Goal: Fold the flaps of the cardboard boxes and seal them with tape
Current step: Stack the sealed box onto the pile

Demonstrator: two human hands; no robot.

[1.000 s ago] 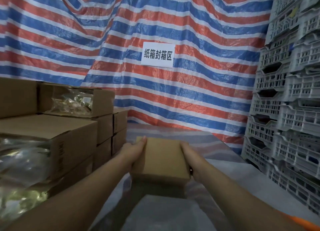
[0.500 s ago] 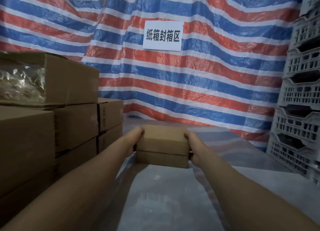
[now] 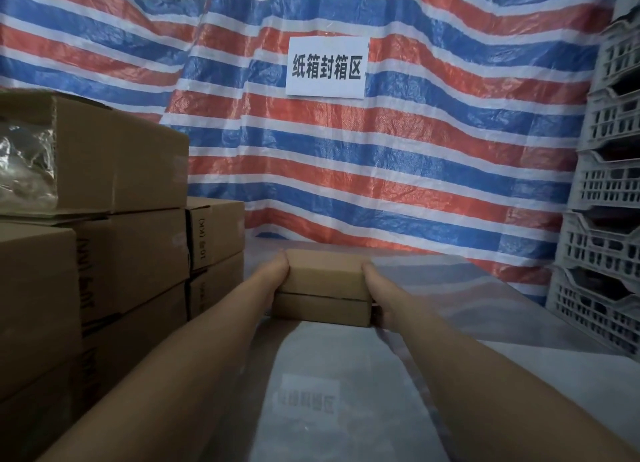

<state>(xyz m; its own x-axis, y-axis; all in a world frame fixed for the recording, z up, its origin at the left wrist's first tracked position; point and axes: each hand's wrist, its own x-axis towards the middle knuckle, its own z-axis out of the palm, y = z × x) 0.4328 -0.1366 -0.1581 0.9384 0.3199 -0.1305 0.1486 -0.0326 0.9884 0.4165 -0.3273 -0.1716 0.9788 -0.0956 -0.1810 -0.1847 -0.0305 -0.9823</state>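
A small brown cardboard box rests on top of a second, similar box far out on the plastic-covered table. My left hand presses against the top box's left side. My right hand grips the right side, its fingers reaching down past the lower box's edge. Both arms are stretched forward. The top box's flaps are shut. No tape is in view.
Stacks of larger cardboard boxes fill the left side, one with clear plastic bags showing. Grey plastic crates tower on the right. A striped tarp with a white sign hangs behind the table.
Both hands have pushed the small box away from me toward the tarp and set it on a second box. My view has dropped lower and closer to the table.
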